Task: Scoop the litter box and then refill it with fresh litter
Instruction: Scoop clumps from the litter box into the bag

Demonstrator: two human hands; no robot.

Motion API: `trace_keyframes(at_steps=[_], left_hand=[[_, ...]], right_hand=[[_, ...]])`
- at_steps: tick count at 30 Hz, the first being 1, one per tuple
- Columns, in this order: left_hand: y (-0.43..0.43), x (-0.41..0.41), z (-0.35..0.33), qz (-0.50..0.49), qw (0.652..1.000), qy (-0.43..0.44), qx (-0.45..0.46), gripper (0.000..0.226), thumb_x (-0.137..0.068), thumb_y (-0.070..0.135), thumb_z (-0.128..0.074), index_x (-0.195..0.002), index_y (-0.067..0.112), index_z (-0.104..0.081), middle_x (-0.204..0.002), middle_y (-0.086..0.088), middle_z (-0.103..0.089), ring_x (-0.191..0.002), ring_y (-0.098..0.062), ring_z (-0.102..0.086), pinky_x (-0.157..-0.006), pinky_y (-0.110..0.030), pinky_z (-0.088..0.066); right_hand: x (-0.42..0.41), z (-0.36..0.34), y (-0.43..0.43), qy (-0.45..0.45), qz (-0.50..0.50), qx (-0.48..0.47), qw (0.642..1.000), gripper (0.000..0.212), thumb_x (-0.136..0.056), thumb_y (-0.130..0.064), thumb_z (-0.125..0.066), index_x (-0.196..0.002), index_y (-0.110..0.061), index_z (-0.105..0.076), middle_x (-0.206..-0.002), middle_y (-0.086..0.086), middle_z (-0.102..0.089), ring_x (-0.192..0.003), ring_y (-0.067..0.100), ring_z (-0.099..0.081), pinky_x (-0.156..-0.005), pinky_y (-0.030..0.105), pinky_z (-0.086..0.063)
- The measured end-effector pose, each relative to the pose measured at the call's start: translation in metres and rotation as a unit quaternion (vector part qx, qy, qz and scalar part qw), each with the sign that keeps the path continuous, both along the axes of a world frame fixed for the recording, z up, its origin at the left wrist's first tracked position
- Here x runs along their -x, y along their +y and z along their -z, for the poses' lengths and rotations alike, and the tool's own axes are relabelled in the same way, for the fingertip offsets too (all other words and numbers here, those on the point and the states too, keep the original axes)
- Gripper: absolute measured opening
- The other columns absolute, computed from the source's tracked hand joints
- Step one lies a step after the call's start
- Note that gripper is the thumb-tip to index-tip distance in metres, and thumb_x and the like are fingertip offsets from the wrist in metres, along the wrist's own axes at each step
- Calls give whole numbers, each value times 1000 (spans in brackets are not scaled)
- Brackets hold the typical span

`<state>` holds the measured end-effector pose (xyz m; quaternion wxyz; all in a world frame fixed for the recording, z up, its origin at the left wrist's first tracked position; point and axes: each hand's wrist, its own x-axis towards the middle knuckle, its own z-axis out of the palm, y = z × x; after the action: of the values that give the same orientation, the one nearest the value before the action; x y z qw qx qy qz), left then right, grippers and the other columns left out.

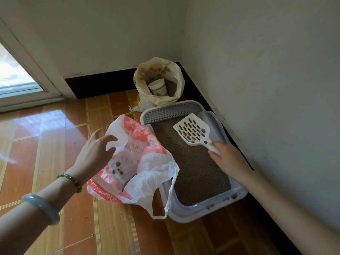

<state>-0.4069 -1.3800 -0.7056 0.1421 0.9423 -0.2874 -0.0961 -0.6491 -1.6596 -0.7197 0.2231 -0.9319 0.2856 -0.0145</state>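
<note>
Gripping the white scoop [193, 131] by its handle with the right grip [228, 159], thumb on top and fingers wrapped beneath, right of centre in the frame. Holding the slotted blade lifted clear of the grey litter [193, 166], probably to let loose grains sift back through the slots. Only a few dark bits clinging to it.

Pinching, as far as can be told, the near edge of the plastic bag [145, 150] with the left grip [93, 153], fingers curled, at centre left. Holding the bag's mouth wide open and tipped toward the litter box [237, 195], touching its left rim: a short trip for the scoop and less chance of spilling on the floor [55, 162]. Several dark clumps already inside the bag.

Litter box set on the floor at centre right, tight along the wall [266, 89], out of the walkway. Grille step [171, 111] at its far end, crumbs strewn on its near rim. Litter bed fairly even, no obvious clumps on show.

Standing open in the corner, upper centre, just beyond the box: a pale sack [160, 100] with a white cup [158, 87] inside. Presumably the fresh litter and its measure, within easy reach for refilling. Judging by this, scooping nearly finished, refill not yet begun.
</note>
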Motion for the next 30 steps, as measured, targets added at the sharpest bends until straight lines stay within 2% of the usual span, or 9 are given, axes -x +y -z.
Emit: trace_keyframes(at_steps=[6, 8, 10, 14, 17, 20, 22, 27, 30], left_hand=[[1, 0, 2, 4, 1000, 21, 4, 34, -90, 8, -56, -119, 24, -61, -142, -15, -40, -108, -34, -57, -83, -42, -55], [1, 0, 5, -1, 999, 35, 1, 44, -88, -4, -49, -120, 24, -60, -140, -14, -43, -104, -32, -56, -75, -35, -57], [0, 2, 6, -2, 999, 52, -8, 53, -86, -10, -43, -124, 24, -58, -139, -12, -43, -102, -30, -55, -69, -27, -54], [-1, 4, 8, 15, 999, 49, -15, 44, -92, 3, -42, -129, 23, -54, -141, -13, -41, -116, -31, -51, -91, -41, -51], [-2, 6, 7, 16, 999, 42, -25, 39, -95, 10, -45, -134, 15, -50, -141, -13, -43, -124, -30, -47, -102, -41, -42], [-2, 7, 4, 9, 999, 41, -24, 41, -95, 12, -47, -135, 10, -47, -140, -12, -45, -123, -29, -48, -101, -39, -41], [-1, 6, 2, 6, 999, 35, -11, 40, -94, 12, -48, -134, 10, -48, -138, -11, -47, -120, -29, -51, -99, -39, -43], [4, 7, -4, 7, 999, 16, 32, 39, -94, 6, -46, -132, 10, -51, -135, -10, -51, -114, -28, -55, -92, -36, -47], [9, 6, -6, 5, 999, 13, 49, 38, -94, 4, -45, -131, 10, -52, -134, -10, -52, -112, -28, -57, -90, -36, -48]], right_hand=[[3, -3, -3, 5, -3, 13, 1000, 26, -95, -29, -49, -117, -17, -54, -82, 1, -56, -66, 12, -53, -55, 27, -44], [3, -5, -3, 1, -14, 24, 1000, 25, -95, -30, -48, -116, -18, -54, -84, 0, -56, -66, 12, -53, -57, 29, -46], [3, -7, -3, 3, -31, 31, 999, 24, -95, -30, -48, -115, -19, -54, -86, 0, -55, -66, 11, -52, -57, 26, -45], [5, -7, -1, 3, -35, 38, 999, 25, -95, -30, -47, -117, -18, -54, -87, -1, -55, -67, 10, -52, -53, 19, -38], [4, -9, 0, -1, -30, 39, 999, 26, -96, -29, -47, -118, -17, -53, -87, 0, -55, -67, 12, -53, -54, 21, -40], [6, -11, -1, 15, -18, 42, 999, 27, -96, -29, -47, -119, -17, -53, -87, 0, -55, -69, 13, -54, -58, 27, -47], [7, -13, -2, 22, -16, 51, 998, 28, -95, -30, -47, -120, -18, -54, -85, -1, -55, -67, 11, -54, -56, 26, -47], [2, -26, -7, 31, -19, 111, 993, 29, -96, -29, -47, -122, -19, -54, -80, -5, -48, -60, 2, -42, -47, 17, -26], [1, -22, -9, 25, -16, 70, 997, 28, -95, -29, -49, -119, -19, -57, -74, -6, -52, -59, 5, -48, -47, 19, -30]])
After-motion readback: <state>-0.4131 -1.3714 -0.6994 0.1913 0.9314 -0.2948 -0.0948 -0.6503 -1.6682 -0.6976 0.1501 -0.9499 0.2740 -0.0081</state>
